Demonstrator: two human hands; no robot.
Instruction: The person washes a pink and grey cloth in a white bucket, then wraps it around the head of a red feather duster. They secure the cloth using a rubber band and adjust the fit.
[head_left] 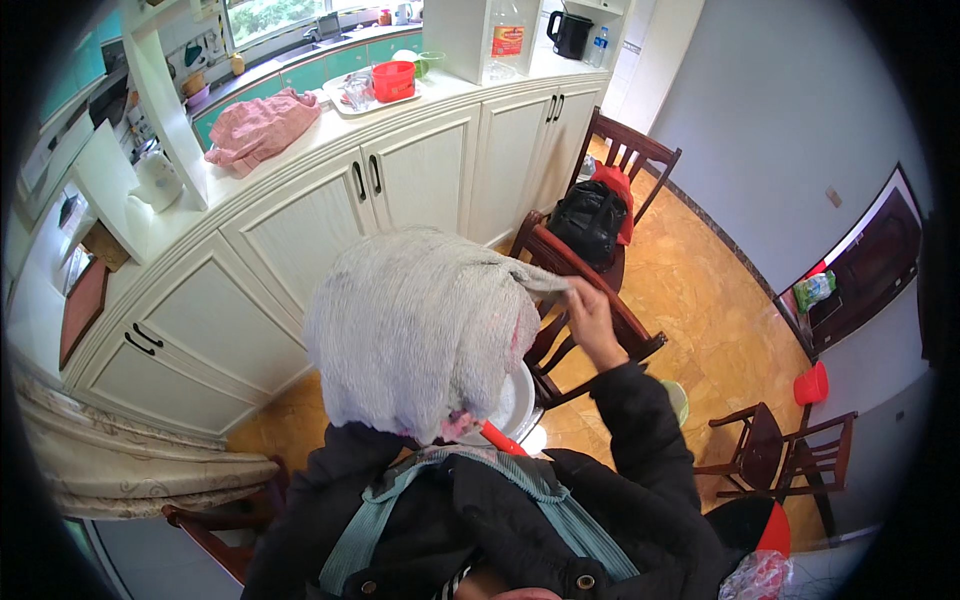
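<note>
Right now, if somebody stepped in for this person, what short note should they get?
Right hand: pinching the corner of a grey-white cloth, held up and spread out.
Left hand: hidden behind the cloth, so its grip cannot be told.
Below the cloth: a white plate or bowl, partly covered.
Behind: a wooden chair with a black bag.
Done or left: the cloth is open, not yet laid or folded.
</note>
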